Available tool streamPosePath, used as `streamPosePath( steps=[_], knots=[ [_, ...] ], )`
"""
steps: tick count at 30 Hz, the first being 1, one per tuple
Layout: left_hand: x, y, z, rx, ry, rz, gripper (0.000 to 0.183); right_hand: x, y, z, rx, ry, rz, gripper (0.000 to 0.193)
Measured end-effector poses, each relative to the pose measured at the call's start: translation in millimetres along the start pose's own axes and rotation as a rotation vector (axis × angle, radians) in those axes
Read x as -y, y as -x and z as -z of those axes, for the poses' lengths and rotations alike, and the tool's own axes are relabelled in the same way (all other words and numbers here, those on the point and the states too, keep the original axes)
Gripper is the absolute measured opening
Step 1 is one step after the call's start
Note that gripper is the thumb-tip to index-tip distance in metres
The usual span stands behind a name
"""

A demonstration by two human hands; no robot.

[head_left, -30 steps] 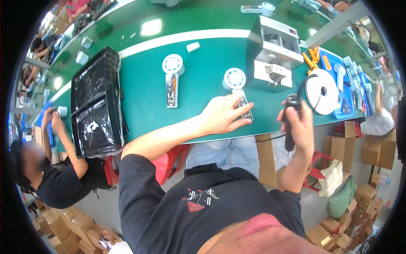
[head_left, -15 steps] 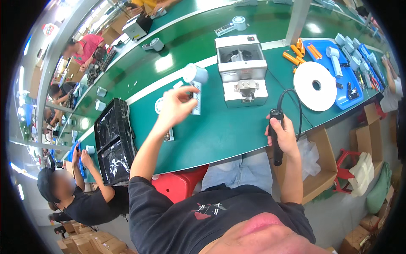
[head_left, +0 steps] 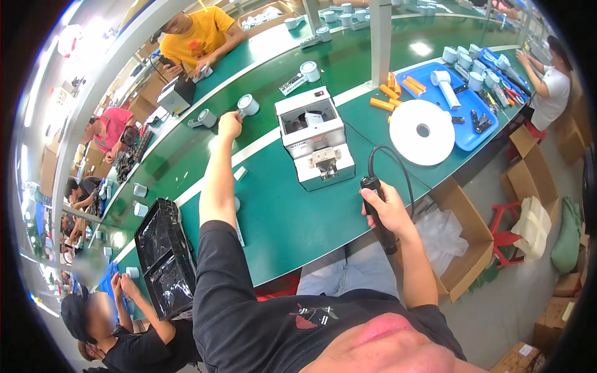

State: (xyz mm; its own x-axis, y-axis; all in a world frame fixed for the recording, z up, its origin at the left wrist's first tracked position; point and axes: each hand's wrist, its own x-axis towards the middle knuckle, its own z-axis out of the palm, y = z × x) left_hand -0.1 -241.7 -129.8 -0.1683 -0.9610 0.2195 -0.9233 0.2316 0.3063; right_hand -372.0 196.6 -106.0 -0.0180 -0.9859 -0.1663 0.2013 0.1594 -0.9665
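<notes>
Stretched far forward over the green conveyor, my left hand [head_left: 230,124] is closed on the handle of a pale grey-blue handheld device with a round cup-shaped head [head_left: 249,104]. The fingers hide most of its handle. My right hand [head_left: 389,211] wraps around a black electric screwdriver [head_left: 377,214], held near the bench's front edge with its cord [head_left: 398,149] looping up and back. A white screw feeder [head_left: 317,137] with an open top stands on the bench between my hands. Under my left forearm, another pale part [head_left: 240,235] is partly hidden.
Similar round-headed devices [head_left: 309,71] lie along the conveyor. On the right are a white reel [head_left: 405,140], orange cylinders [head_left: 382,104] and a blue tray [head_left: 469,140] of parts. A black-lined box [head_left: 163,255] sits left, beside a co-worker [head_left: 118,323]. An open carton [head_left: 466,261] stands below right.
My left hand has carried the grey-blue device forward and left, from above the bench to the conveyor. The screwdriver stays in my right hand. The view has shifted, showing a person in yellow.
</notes>
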Motion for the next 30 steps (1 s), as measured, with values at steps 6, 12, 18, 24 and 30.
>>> streamPosePath(
  steps=[6, 12, 18, 24, 30],
  knots=[
    [-66.5, 35.7, 44.6, -0.058, 0.031, -0.335, 0.024, -1.5, -1.3, 4.9, -0.016, 0.017, -0.016, 0.031],
    [-32.7, 171.0, 171.5, 0.470, 0.113, -0.185, 0.058, -12.0, 0.4, 2.5, 0.022, -0.057, -0.001, 0.030],
    [13.2, 289.6, 134.0, 0.482, 0.619, 0.033, 0.074, -15.2, -1.8, 4.6, 0.057, -0.058, 0.018, 0.033],
    [-32.0, 296.8, 137.1, 0.310, 0.390, -0.031, 0.061, -15.0, -1.6, 5.5, 0.045, -0.042, 0.016, 0.033],
    [-89.6, 266.3, 110.8, 0.062, 0.447, -0.228, 0.051, -20.3, -0.3, 4.3, -0.032, -0.057, 0.051, 0.030]
  ],
)
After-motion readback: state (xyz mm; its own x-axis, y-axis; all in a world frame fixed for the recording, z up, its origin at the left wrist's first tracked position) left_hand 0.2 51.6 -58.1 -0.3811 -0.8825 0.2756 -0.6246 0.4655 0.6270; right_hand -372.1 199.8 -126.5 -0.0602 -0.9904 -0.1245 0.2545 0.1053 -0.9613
